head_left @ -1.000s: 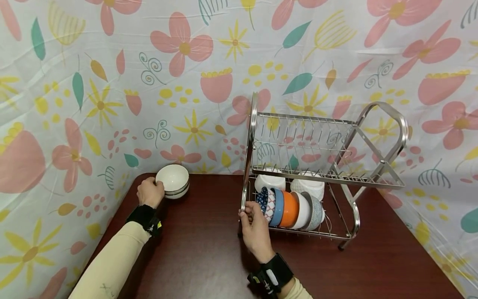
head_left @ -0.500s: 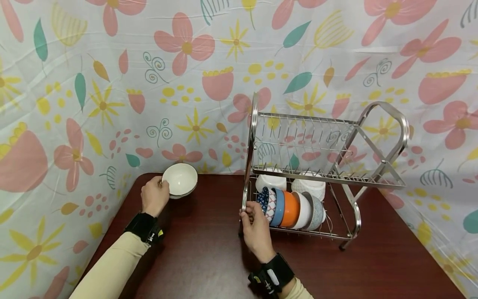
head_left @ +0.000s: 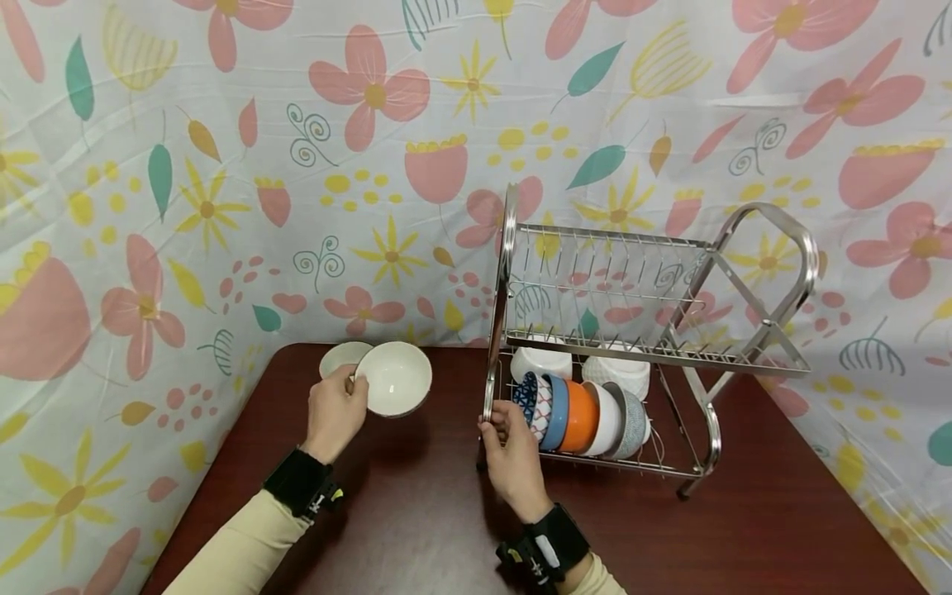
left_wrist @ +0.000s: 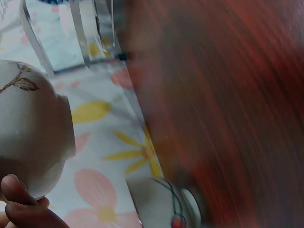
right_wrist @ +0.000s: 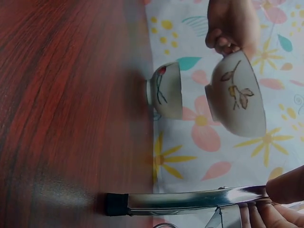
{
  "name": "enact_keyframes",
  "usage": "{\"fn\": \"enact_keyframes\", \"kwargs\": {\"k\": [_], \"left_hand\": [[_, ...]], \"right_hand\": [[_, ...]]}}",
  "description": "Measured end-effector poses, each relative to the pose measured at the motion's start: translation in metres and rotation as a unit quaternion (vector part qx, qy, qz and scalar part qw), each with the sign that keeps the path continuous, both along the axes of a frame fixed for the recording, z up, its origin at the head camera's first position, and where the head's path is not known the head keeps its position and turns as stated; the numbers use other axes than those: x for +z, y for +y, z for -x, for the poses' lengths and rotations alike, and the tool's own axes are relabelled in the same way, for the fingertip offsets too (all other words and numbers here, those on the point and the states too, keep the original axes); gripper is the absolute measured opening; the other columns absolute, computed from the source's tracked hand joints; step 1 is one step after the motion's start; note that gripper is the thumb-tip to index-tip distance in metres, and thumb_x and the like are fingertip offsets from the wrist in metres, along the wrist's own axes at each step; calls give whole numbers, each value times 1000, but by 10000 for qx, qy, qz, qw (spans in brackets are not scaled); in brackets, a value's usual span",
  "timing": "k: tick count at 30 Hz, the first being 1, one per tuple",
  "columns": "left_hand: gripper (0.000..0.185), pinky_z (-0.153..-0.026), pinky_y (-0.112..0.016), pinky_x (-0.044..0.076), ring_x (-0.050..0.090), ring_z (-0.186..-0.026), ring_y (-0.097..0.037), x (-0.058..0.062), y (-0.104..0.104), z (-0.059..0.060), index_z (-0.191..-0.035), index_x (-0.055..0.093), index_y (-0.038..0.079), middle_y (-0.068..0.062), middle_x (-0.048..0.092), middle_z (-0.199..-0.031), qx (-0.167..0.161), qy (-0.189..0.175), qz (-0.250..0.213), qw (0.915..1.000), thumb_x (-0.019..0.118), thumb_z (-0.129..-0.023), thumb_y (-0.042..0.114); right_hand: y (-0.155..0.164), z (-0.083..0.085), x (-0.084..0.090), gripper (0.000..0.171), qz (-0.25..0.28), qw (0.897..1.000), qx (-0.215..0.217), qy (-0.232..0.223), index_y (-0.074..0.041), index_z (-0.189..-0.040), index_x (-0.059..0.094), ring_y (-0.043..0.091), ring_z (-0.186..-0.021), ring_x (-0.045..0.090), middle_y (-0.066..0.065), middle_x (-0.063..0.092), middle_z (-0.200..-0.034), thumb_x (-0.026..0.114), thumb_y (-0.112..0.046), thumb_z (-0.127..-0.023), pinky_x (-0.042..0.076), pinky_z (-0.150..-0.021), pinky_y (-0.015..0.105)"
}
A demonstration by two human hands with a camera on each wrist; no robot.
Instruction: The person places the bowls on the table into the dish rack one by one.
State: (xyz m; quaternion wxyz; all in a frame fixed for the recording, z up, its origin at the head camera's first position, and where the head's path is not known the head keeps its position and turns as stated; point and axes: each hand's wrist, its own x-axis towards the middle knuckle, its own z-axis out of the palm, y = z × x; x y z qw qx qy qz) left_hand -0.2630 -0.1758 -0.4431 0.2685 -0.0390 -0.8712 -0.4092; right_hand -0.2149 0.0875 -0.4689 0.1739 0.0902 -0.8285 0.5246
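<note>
My left hand (head_left: 336, 413) pinches the rim of a white bowl (head_left: 396, 378) and holds it above the table, tilted a little. Brown leaf sprigs decorate the bowl's outside (right_wrist: 237, 95), seen in the right wrist view. Behind and left of it a second white bowl (head_left: 344, 359) stands on the table, partly covered by the held one; a red bud on a dark stem marks its side (right_wrist: 168, 90). My right hand (head_left: 513, 459) grips the left front upright of a two-tier metal dish rack (head_left: 502, 289), thumb on one side and fingers on the other.
On the rack's lower tier a row of bowls stands on edge: patterned, a blue bowl (head_left: 554, 413), an orange bowl (head_left: 580, 416), white and grey. Two white bowls (head_left: 540, 361) sit behind them. The upper tier shows bare wire slots. A floral cloth (head_left: 446, 165) hangs behind the dark table (head_left: 416, 512).
My left hand has lifted the top bowl off the small stack and carried it to the right, uncovering the bowl below. The right hand stays on the rack.
</note>
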Motion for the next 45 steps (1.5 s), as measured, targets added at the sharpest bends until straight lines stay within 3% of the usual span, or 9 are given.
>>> {"fn": "enact_keyframes", "kwargs": {"k": [10, 17, 24, 28, 32, 35, 40, 42, 45], "left_hand": [[15, -51, -30, 36, 42, -48, -13, 1, 20, -18, -99, 69, 5, 3, 48, -57, -165, 216, 29, 9996, 57, -92, 9], [14, -47, -25, 32, 36, -44, -8, 0, 32, -31, -101, 69, 5, 7, 43, -55, -400, 282, -138, 9987, 58, -92, 7], [12, -48, -24, 34, 36, -47, -5, 2, 45, -40, -96, 70, 8, 10, 42, -55, -586, 547, -179, 9966, 60, -90, 6], [12, -48, -23, 32, 35, -47, -5, 5, 51, -47, -95, 69, 10, 11, 40, -55, -715, 607, -263, 9952, 60, -90, 5], [13, -47, -22, 32, 35, -47, -4, 8, 56, -52, -96, 69, 11, 12, 40, -55, -847, 652, -420, 9934, 59, -91, 5], [14, -47, -22, 33, 35, -47, -4, 9, 58, -54, -98, 69, 11, 12, 40, -55, -933, 691, -530, 9918, 59, -92, 5], [14, -48, -22, 34, 36, -48, -5, 12, 59, -57, -97, 69, 13, 11, 41, -55, -928, 620, -705, 9912, 59, -91, 5], [15, -48, -23, 34, 37, -48, -5, 13, 59, -58, -97, 69, 14, 11, 42, -55, -941, 577, -767, 9909, 59, -91, 5], [15, -49, -24, 35, 38, -48, -6, 14, 60, -59, -97, 69, 15, 11, 44, -56, -972, 543, -835, 9903, 60, -91, 6]], "right_hand": [[2, -2, 4, 29, 159, 9997, 150, -105, -8, -123, 52, 16, -92, 62, 4, 65, -105, 60, -11, -95, 51, -80, 34], [3, -8, 10, 38, 252, 9983, 314, -411, -5, -130, 48, 23, -105, 61, 14, 60, -119, 56, -24, -98, 50, -88, 39], [-1, -20, 26, 48, -86, 9997, 215, -72, -5, -135, 47, 30, -128, 44, 16, 41, -141, 56, -33, -97, 40, -101, 48], [-3, -28, 36, 41, -24, 9993, 309, 212, -6, -129, 53, 26, -115, 52, 11, 49, -132, 59, -29, -96, 45, -93, 46], [-3, -31, 42, 39, 403, 9971, 640, -96, -7, -129, 53, 19, -96, 58, 8, 56, -118, 60, -27, -96, 50, -80, 35], [0, -30, 46, 43, 1346, 9793, 1279, -802, -7, -134, 47, 22, -101, 59, 14, 56, -121, 58, -25, -97, 51, -84, 37], [8, -27, 50, 49, 2872, 9128, 2197, -1898, -6, -139, 37, 28, -106, 61, 22, 52, -126, 55, -22, -97, 46, -92, 49], [9, -27, 51, 50, 3066, 8986, 2406, -2016, -4, -138, 35, 28, -106, 61, 22, 51, -127, 55, -23, -96, 46, -93, 48], [10, -27, 51, 50, 3212, 8903, 2548, -1981, -2, -137, 36, 27, -105, 61, 21, 51, -128, 56, -23, -96, 47, -92, 45]]}}
